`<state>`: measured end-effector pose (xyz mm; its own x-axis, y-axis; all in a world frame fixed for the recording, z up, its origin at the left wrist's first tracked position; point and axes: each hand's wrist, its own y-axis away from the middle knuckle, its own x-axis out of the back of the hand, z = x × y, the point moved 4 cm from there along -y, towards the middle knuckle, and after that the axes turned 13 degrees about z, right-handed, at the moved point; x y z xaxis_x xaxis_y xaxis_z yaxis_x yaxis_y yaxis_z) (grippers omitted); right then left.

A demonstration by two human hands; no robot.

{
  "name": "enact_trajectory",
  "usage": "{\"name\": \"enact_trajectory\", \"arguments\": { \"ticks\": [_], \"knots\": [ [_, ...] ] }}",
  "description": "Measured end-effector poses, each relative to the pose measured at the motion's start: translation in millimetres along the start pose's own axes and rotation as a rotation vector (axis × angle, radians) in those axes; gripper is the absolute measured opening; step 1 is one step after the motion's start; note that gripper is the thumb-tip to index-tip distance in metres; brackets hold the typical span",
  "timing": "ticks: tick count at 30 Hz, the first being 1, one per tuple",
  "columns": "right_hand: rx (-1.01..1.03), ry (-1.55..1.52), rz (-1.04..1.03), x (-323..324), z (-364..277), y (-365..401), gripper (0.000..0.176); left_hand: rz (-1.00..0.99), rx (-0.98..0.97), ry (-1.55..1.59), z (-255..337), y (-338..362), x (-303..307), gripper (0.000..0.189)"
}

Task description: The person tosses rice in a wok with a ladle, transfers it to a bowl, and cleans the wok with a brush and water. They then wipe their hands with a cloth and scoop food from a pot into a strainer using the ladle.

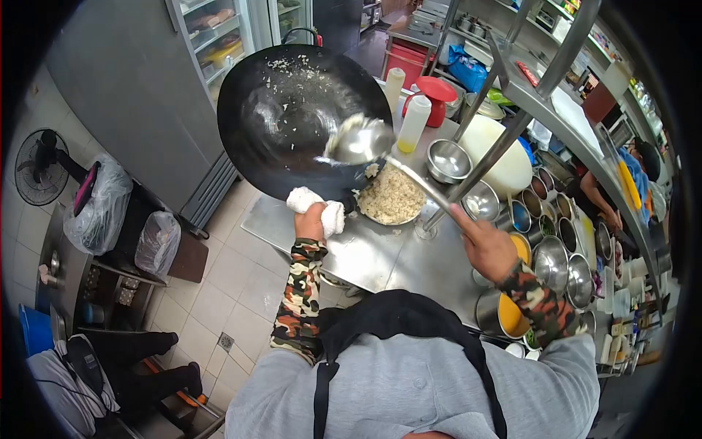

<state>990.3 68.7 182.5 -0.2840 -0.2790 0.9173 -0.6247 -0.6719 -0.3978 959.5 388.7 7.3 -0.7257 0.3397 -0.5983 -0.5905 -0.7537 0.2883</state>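
Note:
My left hand (310,223) is closed on a folded white cloth (332,216) at the near edge of a big black wok (252,124); the cloth hides any handle. The wok is tilted up above the steel counter, with rice grains stuck to its inner wall. Out to the right, my right hand (486,247) grips the long handle of a metal ladle (363,140). The ladle's bowl, with rice on its rim, is over the wok's right side and slightly blurred. Just below it, fried rice (391,196) is heaped on a dish on the counter.
Two squeeze bottles (414,124) and a red-topped item (434,89) stand behind the rice. Steel bowls (449,161) and sauce pots (504,313) line the right side. A metal shelf post (486,157) rises near my right hand. Another person's arm (601,203) is far right.

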Motion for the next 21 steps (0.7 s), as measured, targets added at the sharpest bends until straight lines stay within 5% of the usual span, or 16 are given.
{"name": "enact_trajectory", "arguments": {
  "ticks": [10, 18, 21],
  "knots": [
    [0.025, 0.011, -0.209, -19.2, 1.7, -12.3, 0.059, 0.009, 0.034, -0.038, -5.0, 3.4, 6.7, 0.002],
    [-0.092, -0.306, 0.075, -106.5, 8.6, -65.8, 0.059, -0.024, 0.046, 0.027, -4.7, 8.5, -13.7, 0.005],
    [-0.032, -0.104, -0.12, -82.9, 20.3, -38.0, 0.059, 0.06, 0.059, -0.032, -17.0, -22.3, -1.8, 0.005]
  ]
}}
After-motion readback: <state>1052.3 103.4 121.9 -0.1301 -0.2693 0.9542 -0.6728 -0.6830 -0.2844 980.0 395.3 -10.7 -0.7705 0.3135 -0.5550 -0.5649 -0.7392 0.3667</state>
